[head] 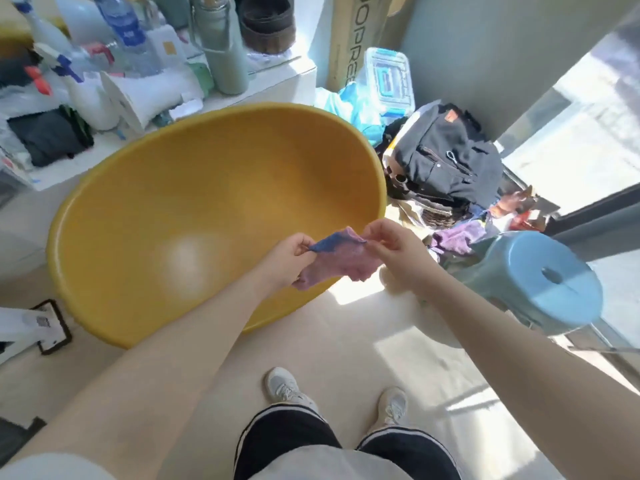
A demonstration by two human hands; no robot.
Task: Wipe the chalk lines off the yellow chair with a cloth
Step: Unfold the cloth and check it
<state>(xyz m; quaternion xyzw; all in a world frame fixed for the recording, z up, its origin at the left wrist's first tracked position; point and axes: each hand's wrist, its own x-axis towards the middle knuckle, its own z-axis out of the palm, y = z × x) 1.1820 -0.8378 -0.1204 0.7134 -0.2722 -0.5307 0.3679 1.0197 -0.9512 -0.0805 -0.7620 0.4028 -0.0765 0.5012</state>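
A: What does the yellow chair [194,209] look like?

B: A smooth, rounded yellow shell, bowl-shaped, its hollow facing up, with a bright sheen near the middle. No chalk lines can be made out on it.

A: And the cloth [341,259]?

B: Pink-purple with a blue edge, crumpled, held up in the air above the chair's near right rim.

Counted: 1 yellow chair [194,202]; 1 cloth [337,259], pinched by 2 hands, left hand [289,258] and right hand [398,252]; 1 blue stool [540,282]; 1 black backpack [450,157]; 2 white shoes [285,388]; bottles on the shelf blurred, not counted.
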